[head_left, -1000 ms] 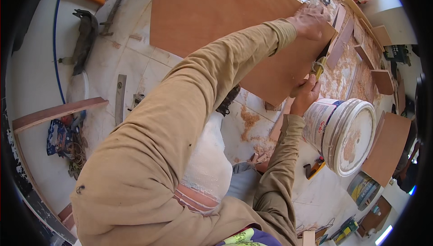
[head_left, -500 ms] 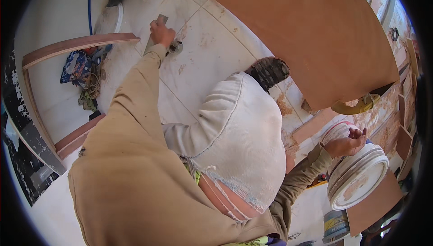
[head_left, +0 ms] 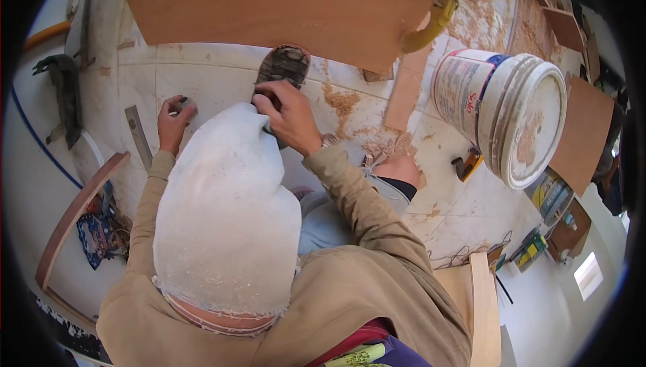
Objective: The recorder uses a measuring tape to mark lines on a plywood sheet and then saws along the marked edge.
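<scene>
My left hand (head_left: 173, 124) is low over the tiled floor, its fingers closed around a small, grey, rounded thing (head_left: 190, 107) that looks like a roll of tape. Beside it a flat metal bar (head_left: 138, 137) with a hole near one end lies on the floor, apart from the hand. My right hand (head_left: 291, 116) is bent in front of my raised knee in pale, frayed trousers (head_left: 225, 212). Its thumb and fingers are drawn together near the dark shoe (head_left: 284, 64); what they grip, if anything, is hidden.
A large brown board (head_left: 269, 7) covers the far floor, with a yellow-handled tool (head_left: 434, 20) at its edge. On the right a white bucket (head_left: 501, 108) stands near an orange-and-black tool (head_left: 467, 165). A wooden frame (head_left: 67, 222) lies left; sawdust (head_left: 342, 103) is scattered about.
My left hand has let go of the metal bar and closed on the roll beside it. My right hand has come from near the bucket to the front of my knee. The view has turned.
</scene>
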Tool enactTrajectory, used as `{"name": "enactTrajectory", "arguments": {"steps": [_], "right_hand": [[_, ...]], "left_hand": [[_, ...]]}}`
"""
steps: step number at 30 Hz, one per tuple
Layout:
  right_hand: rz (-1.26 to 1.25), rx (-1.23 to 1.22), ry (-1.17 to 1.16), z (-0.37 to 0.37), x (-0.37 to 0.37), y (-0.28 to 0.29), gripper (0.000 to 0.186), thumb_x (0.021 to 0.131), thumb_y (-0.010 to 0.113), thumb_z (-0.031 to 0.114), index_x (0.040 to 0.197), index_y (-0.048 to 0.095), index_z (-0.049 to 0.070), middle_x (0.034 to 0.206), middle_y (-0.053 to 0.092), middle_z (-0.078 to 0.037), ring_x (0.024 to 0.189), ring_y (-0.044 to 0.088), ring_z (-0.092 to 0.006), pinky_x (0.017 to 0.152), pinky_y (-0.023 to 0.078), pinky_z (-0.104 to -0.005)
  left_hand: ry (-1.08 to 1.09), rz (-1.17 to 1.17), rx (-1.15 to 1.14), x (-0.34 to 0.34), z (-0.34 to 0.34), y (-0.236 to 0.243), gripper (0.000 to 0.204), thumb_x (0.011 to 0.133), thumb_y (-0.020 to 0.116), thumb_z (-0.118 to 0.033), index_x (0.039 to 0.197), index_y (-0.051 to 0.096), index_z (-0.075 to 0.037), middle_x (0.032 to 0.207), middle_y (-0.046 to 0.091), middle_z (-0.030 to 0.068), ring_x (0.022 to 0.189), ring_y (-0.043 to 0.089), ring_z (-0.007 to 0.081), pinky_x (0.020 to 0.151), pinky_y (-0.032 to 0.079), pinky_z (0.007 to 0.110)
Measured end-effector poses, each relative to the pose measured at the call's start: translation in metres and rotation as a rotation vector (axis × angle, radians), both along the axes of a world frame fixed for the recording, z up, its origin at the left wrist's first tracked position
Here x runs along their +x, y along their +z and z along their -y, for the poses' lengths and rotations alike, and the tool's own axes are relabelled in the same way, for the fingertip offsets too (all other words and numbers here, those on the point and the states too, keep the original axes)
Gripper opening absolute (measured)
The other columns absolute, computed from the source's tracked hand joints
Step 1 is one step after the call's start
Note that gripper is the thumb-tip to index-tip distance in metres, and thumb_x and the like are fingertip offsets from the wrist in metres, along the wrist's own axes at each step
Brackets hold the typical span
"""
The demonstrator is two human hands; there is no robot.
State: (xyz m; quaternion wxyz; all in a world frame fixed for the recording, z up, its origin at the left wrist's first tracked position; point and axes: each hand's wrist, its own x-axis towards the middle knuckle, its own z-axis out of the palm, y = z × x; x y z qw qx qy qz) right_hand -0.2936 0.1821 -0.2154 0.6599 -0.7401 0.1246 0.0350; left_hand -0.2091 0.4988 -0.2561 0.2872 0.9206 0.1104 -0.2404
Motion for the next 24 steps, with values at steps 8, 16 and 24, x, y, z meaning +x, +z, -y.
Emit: {"name": "enactTrajectory", "arguments": {"steps": [8,16,24], "right_hand": [[0.097,-0.376,0.146,0.036,0.060,0.000,0.061,0.084,0.073,0.032,0.135,0.056,0.003,0.123,0.060,-0.025,0.112,0.060,-0.0424,0.098,0.049,-0.0451],[-0.084,-0.704,0.413,0.155,-0.009,0.028,0.060,0.079,0.069,0.014,0.137,0.056,0.013,0.116,0.062,-0.016,0.108,0.062,-0.0374,0.086,0.053,-0.0460],[-0.295,-0.928,0.398,0.276,-0.051,0.014,0.048,0.074,0.068,0.007,0.122,0.068,0.016,0.106,0.062,-0.014,0.104,0.062,-0.0376,0.089,0.052,-0.0456]], "left_hand": [[0.259,-0.508,-1.050,0.033,0.181,0.046,0.032,0.096,0.069,-0.024,0.122,0.059,-0.008,0.109,0.066,0.0056,0.099,0.065,0.0165,0.087,0.054,0.032],[0.596,-0.249,-1.048,0.085,0.058,-0.015,0.027,0.099,0.062,-0.012,0.126,0.060,-0.010,0.098,0.063,0.0001,0.089,0.059,0.0131,0.082,0.050,0.030],[0.876,0.080,-0.529,0.218,-0.134,-0.134,0.017,0.096,0.067,-0.020,0.103,0.067,-0.004,0.093,0.065,0.0072,0.079,0.062,0.0185,0.066,0.052,0.030]]}}
